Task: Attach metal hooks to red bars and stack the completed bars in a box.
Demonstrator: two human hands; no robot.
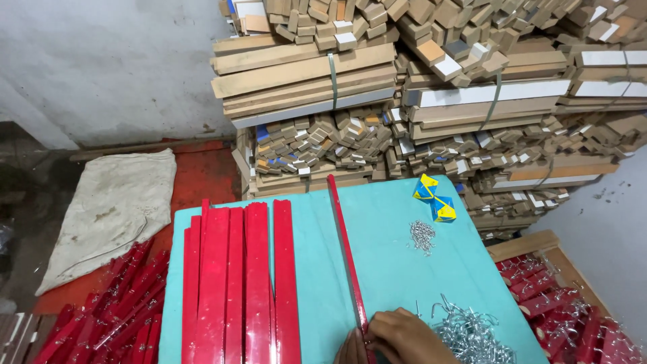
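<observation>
A single long red strip [344, 236] lies lengthwise on the teal table top [391, 256], running from the far edge to the near edge. My right hand [408, 336] rests over its near end with the fingers curled onto it. Only a small part of my left hand [351, 348] shows at the bottom edge, pressed against the left side of the same strip; its grip is hidden. A heap of silver wire hooks [472, 334] lies just right of my right hand.
Several flat red strips [242, 283] lie side by side on the table's left half. A small pile of metal bits [422, 236] and two yellow-and-blue boxes [435, 199] sit further back. Bundled wooden slats [418, 87] are stacked behind. Red pieces fill the floor at left [114, 310] and a crate [566, 303] at right; a sack [114, 209] lies on the floor.
</observation>
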